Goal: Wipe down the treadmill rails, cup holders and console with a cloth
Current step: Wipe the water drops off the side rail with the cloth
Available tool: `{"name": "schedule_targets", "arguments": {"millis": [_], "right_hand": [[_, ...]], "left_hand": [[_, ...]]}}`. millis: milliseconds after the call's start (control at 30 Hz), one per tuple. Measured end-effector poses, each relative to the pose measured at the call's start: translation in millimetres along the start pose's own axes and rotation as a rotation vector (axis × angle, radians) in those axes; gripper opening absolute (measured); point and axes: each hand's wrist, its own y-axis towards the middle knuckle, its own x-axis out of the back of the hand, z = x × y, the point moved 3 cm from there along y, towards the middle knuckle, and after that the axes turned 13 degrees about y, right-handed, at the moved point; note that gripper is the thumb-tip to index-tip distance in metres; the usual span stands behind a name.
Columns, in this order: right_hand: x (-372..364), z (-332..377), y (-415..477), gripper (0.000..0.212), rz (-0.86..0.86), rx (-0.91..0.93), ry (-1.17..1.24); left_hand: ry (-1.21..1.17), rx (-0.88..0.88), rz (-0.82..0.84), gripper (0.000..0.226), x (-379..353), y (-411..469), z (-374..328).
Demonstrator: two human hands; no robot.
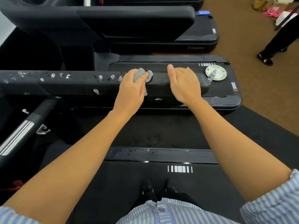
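A black padded treadmill rail [77,85] runs across the view, dotted with white smears and dark specks to the left. My left hand [131,88] presses a crumpled grey cloth [144,74] onto the rail's top. To the right, my right hand [184,84] rests on the rail near its rounded end, fingers curled over the far side, thumb up, holding nothing loose.
A white plate [218,73] with a small plastic bottle [212,75] lies on the neighbouring treadmill belt beyond the rail end. A second handlebar with silver grip [17,138] angles at lower left. Another treadmill's rail [113,20] stands behind. A person's legs [275,44] are on the carpet at right.
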Motion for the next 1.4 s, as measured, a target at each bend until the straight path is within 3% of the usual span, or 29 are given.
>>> {"name": "schedule_targets", "arguments": {"millis": [200, 300, 400, 500, 600, 800, 1000, 1267, 1400], "right_hand": [[-0.9, 0.2, -0.8, 0.051, -0.001, 0.008, 0.011], [0.0, 1.7, -0.2, 0.051, -0.007, 0.021, 0.015], [1.2, 1.6, 0.0, 0.052, -0.005, 0.022, 0.017], [0.8, 1.9, 0.0, 0.052, -0.009, 0.026, 0.008], [0.6, 1.4, -0.6, 0.052, -0.007, 0.027, 0.011], [0.5, 0.8, -0.1, 0.052, -0.01, 0.023, 0.018], [-0.8, 0.0, 0.1, 0.052, -0.023, 0.016, 0.03], [-1.2, 1.1, 0.3, 0.053, -0.024, 0.025, 0.032], [-0.9, 0.2, -0.5, 0.053, -0.023, 0.028, 0.043]], "left_hand": [[-0.015, -0.11, -0.076, 0.036, -8.0, -9.6, -15.6], [0.05, -0.365, -0.105, 0.037, -13.1, -16.2, -22.5], [0.261, -0.661, -0.071, 0.042, -29.4, -26.7, -20.7], [0.486, -0.807, -0.079, 0.048, -39.9, -36.6, -14.6], [0.55, -0.923, -0.033, 0.045, -43.4, -41.6, -5.1], [0.519, -0.922, -0.08, 0.049, -30.1, -23.5, 5.2], [0.455, -0.625, -0.138, 0.042, -41.3, -35.2, -8.8], [0.657, -1.017, -0.042, 0.045, -49.2, -27.0, -15.5], [0.739, -1.081, -0.002, 0.044, -56.8, -27.1, -24.3]]}}
